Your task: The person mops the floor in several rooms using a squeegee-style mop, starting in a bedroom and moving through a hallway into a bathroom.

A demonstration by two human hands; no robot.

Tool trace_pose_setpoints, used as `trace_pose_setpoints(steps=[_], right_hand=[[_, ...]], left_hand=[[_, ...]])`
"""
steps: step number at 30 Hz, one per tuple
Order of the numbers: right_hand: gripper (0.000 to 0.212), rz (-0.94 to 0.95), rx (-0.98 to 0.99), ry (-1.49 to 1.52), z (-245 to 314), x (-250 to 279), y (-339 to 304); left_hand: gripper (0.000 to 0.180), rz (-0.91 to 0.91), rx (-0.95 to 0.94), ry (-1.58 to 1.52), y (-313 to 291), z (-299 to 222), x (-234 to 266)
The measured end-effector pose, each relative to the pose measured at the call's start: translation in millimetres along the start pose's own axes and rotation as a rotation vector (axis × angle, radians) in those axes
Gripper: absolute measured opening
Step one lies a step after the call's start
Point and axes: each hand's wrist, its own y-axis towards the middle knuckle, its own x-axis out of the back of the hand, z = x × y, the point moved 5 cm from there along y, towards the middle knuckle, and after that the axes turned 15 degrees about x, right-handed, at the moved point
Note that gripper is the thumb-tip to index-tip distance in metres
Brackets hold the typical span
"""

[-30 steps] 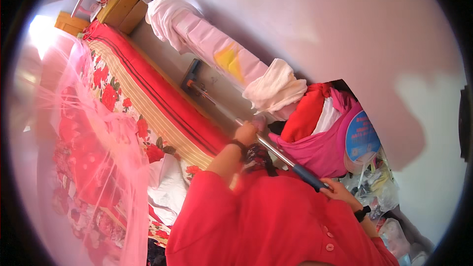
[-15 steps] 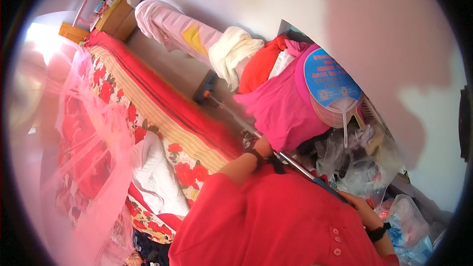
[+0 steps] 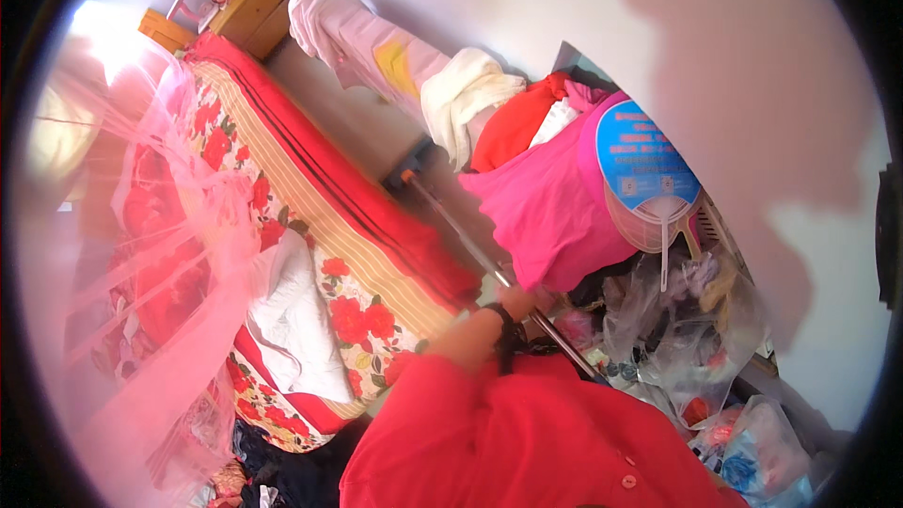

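Note:
My left hand (image 3: 520, 301), with a dark band at the wrist, is closed round the metal handle of a flat mop (image 3: 461, 233). The handle runs slantwise from my body toward the floor ahead. Its dark, flat head (image 3: 406, 158), with an orange joint, lies in the gap between the bed and the clothes-covered furniture. My right hand is out of sight behind my red top, which also covers the handle's near end. Beside the handle hangs a bright pink cloth (image 3: 555, 216).
On the left is a bed with a striped, flowered sheet (image 3: 282, 216), a white cloth (image 3: 296, 329) and a pink net (image 3: 188, 254). A blue hand fan (image 3: 644, 155) and plastic bags (image 3: 691, 320) are on the right. A wooden cabinet (image 3: 249, 14) stands at the far end.
The view has shifted, so the room appears slightly right and lower. My right hand has gone out of sight behind my top. My left hand keeps its hold on the mop handle.

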Motion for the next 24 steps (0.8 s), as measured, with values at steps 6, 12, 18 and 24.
trace_pose_setpoints(steps=[6,12,18,24], right_hand=[[0.024,0.038,-0.202,0.150,-6.6,-39.8,70.8],[0.030,0.050,-0.010,0.148,36.1,-95.8,203.2],[0.025,0.102,0.052,0.231,77.3,-132.1,267.6],[0.020,0.070,-0.093,0.273,28.6,-121.6,150.8]], left_hand=[[0.020,0.195,0.105,0.057,48.9,67.2,141.6],[0.014,-0.152,0.276,0.215,72.3,162.5,220.0],[0.028,-0.400,0.422,-0.120,63.1,204.7,219.9],[0.031,-0.168,-0.070,-0.266,28.7,134.1,172.1]])
